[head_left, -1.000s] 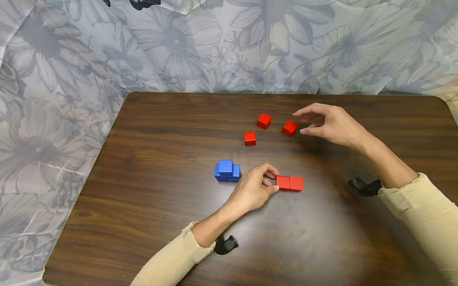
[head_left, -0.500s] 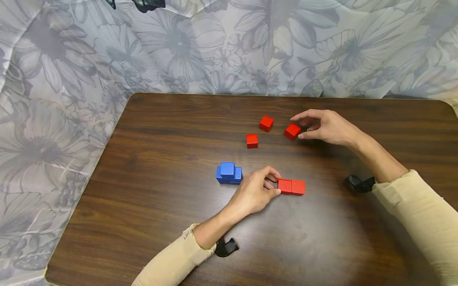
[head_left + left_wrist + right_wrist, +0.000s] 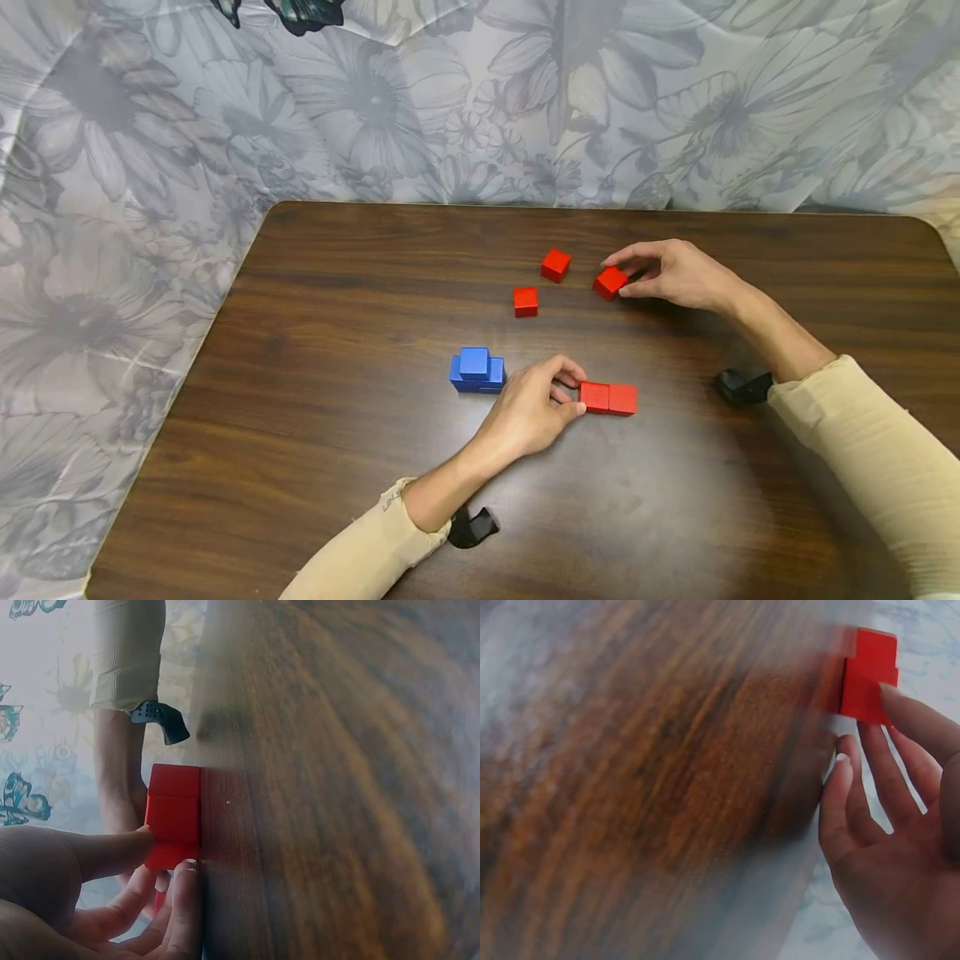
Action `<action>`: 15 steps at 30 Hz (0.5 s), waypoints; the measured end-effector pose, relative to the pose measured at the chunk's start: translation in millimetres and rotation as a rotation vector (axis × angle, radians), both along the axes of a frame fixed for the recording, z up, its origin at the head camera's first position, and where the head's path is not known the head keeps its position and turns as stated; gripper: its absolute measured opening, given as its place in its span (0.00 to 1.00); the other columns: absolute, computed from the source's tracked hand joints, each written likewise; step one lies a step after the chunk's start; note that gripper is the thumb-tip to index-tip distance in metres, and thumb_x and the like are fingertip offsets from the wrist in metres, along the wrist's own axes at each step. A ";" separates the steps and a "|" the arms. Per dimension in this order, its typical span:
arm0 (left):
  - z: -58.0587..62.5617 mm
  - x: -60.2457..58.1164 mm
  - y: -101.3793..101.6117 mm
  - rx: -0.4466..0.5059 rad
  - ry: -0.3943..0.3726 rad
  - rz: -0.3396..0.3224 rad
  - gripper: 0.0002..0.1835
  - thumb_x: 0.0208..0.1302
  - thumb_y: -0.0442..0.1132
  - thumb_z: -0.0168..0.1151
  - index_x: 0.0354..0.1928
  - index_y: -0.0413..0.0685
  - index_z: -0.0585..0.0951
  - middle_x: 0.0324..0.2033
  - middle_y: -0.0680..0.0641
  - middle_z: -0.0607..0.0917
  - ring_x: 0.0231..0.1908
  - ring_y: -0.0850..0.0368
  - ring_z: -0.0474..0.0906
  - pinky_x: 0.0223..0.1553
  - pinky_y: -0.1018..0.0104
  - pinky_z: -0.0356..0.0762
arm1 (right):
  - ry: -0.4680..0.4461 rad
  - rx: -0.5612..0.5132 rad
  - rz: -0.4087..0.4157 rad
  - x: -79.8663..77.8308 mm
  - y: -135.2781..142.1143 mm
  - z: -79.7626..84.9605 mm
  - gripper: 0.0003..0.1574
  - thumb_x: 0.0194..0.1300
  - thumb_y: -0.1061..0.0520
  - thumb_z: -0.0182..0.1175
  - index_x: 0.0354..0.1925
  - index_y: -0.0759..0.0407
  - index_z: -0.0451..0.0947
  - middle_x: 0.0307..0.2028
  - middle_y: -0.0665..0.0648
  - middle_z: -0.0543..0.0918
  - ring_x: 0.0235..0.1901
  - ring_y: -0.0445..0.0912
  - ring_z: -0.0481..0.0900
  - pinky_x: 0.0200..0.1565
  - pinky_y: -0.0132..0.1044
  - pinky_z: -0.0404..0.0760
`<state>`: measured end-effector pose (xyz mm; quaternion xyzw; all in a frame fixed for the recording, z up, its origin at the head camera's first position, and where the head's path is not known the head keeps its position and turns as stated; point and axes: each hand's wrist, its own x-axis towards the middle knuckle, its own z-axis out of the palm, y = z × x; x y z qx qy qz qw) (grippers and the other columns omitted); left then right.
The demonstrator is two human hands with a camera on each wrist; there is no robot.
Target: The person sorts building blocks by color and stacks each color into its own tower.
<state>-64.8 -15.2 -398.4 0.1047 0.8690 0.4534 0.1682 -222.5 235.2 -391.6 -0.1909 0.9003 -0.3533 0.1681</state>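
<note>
Two red cubes sit side by side, touching, in front of my left hand (image 3: 528,408). Its thumb and fingers pinch the left red cube (image 3: 595,397) of that pair, and the other red cube (image 3: 622,399) forms the row's right end. Farther back, my right hand (image 3: 686,273) pinches a third red cube (image 3: 609,283) between thumb and fingertips; this cube (image 3: 864,694) appears beside the thumb in the right wrist view. The left wrist view shows the row of red cubes (image 3: 176,814) at my left thumb tip.
Two loose red cubes, one farther back (image 3: 556,265) and one nearer (image 3: 526,302), lie left of my right hand. A small stack of blue blocks (image 3: 474,364) stands just left of my left hand. The brown wood-grain table (image 3: 337,275) ends at a flower-patterned cloth (image 3: 375,108).
My right hand has moved left and closed its thumb and fingers onto the red cube there. My left hand stays at the pair of red cubes.
</note>
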 end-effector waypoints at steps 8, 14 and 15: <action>2.7 4.1 -1.1 -0.003 -0.004 0.027 0.15 0.59 0.37 0.73 0.47 0.55 0.81 0.41 0.57 0.85 0.34 0.71 0.80 0.38 0.72 0.76 | 0.001 -0.063 -0.012 0.9 -4.7 -4.6 0.22 0.58 0.56 0.74 0.51 0.54 0.84 0.47 0.58 0.84 0.45 0.50 0.81 0.41 0.26 0.79; 0.8 3.9 1.8 0.011 0.006 0.013 0.15 0.59 0.37 0.73 0.47 0.54 0.81 0.41 0.56 0.85 0.34 0.71 0.80 0.38 0.72 0.76 | 0.017 -0.045 -0.046 3.8 -1.0 -6.2 0.20 0.58 0.56 0.74 0.49 0.53 0.84 0.45 0.55 0.85 0.42 0.47 0.82 0.41 0.27 0.78; 0.8 3.5 2.7 0.014 0.008 0.009 0.15 0.59 0.36 0.73 0.47 0.54 0.81 0.41 0.56 0.85 0.34 0.71 0.80 0.38 0.72 0.76 | 0.026 -0.037 -0.052 4.7 0.8 -5.7 0.19 0.58 0.55 0.74 0.49 0.52 0.84 0.44 0.55 0.85 0.42 0.46 0.82 0.40 0.27 0.78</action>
